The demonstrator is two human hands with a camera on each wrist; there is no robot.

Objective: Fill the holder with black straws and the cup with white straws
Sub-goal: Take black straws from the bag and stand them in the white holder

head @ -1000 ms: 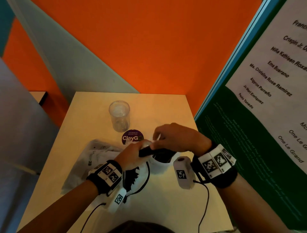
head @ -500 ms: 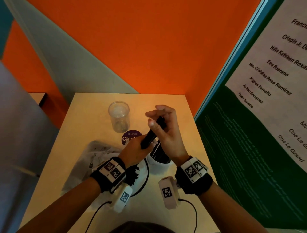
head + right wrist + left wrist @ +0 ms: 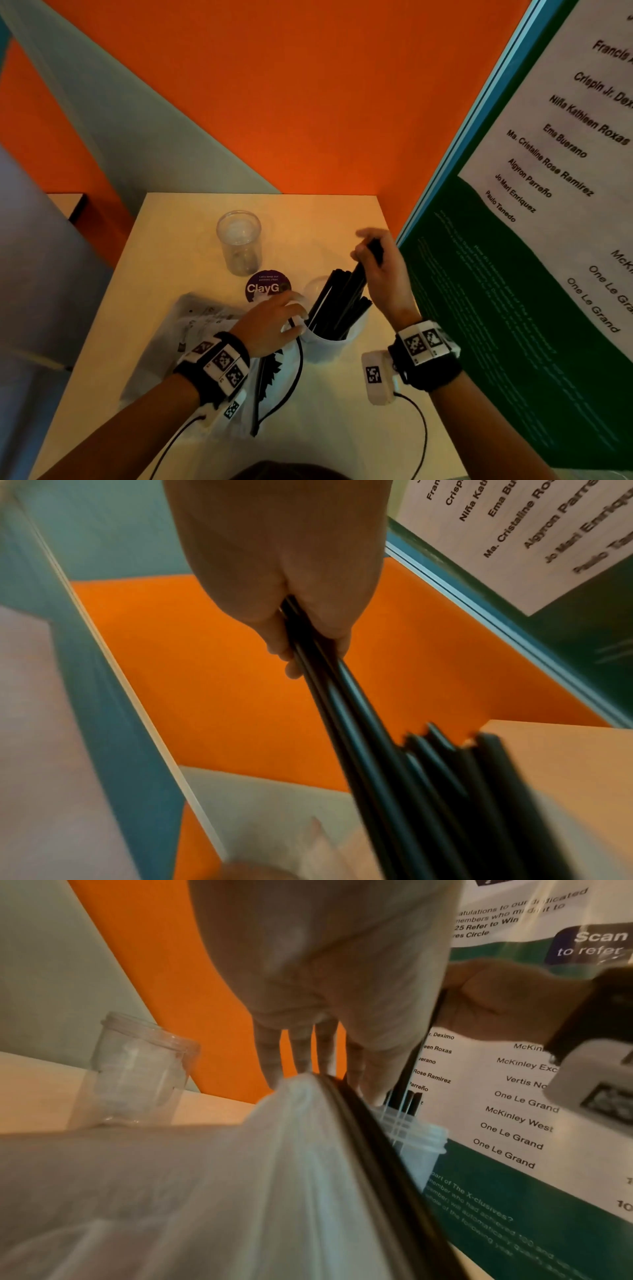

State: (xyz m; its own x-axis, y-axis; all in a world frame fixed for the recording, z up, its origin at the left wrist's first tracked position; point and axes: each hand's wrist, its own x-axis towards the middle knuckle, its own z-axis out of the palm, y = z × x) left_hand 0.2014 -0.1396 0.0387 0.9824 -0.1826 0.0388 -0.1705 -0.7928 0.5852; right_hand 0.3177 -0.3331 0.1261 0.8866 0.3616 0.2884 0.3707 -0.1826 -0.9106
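A white holder (image 3: 330, 344) (image 3: 423, 1139) stands mid-table with several black straws (image 3: 337, 310) leaning in it. My right hand (image 3: 368, 255) (image 3: 308, 647) grips the upper ends of a bundle of black straws (image 3: 361, 274) (image 3: 359, 723); their lower ends reach down into the holder. My left hand (image 3: 294, 320) (image 3: 318, 1070) is just left of the holder's rim and pinches the edge of a white plastic bag (image 3: 205, 318) (image 3: 240, 1177). A clear plastic cup (image 3: 239, 243) (image 3: 137, 1069) stands behind, with nothing inside. No white straws show.
A round purple ClayGo sticker (image 3: 267, 287) lies between cup and holder. More black straws (image 3: 265, 375) lie in the bag under my left wrist. A green and white poster panel (image 3: 513, 291) closes the table's right side; an orange wall (image 3: 308, 120) stands behind.
My right hand has swung the straw bundle up and to the right, and its lower ends have gone into the holder. My left hand has let go of the bundle and stays at the bag.
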